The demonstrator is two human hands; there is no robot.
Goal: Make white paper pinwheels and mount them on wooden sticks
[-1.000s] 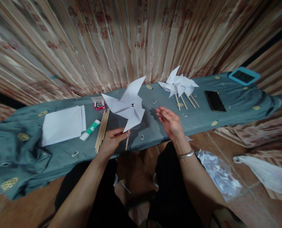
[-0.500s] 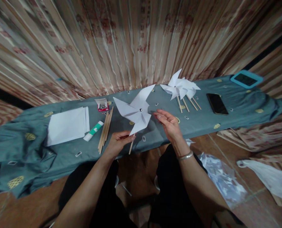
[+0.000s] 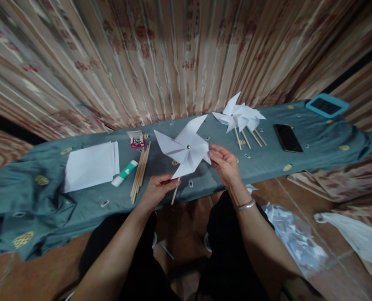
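Note:
A white paper pinwheel with a silver pin at its centre is held up over the near part of the cloth. My left hand is closed round its thin wooden stick, just below the lowest blade; the stick's end pokes out beneath the fingers. At the pinwheel's right edge, my right hand pinches a paper blade between thumb and fingers. Left of the pinwheel lie several loose wooden sticks, a glue stick with a green label, and a small open red box of metal pins.
Blank paper sheets are stacked at the left. Several finished pinwheels lie at the back right, near a black phone and a blue-framed tablet. A clear plastic bag rests on the floor. A curtain hangs behind.
My right hand, apart from the paper before, now grips the pinwheel's right blade. The blades have turned slightly, and my left hand keeps its hold on the stick.

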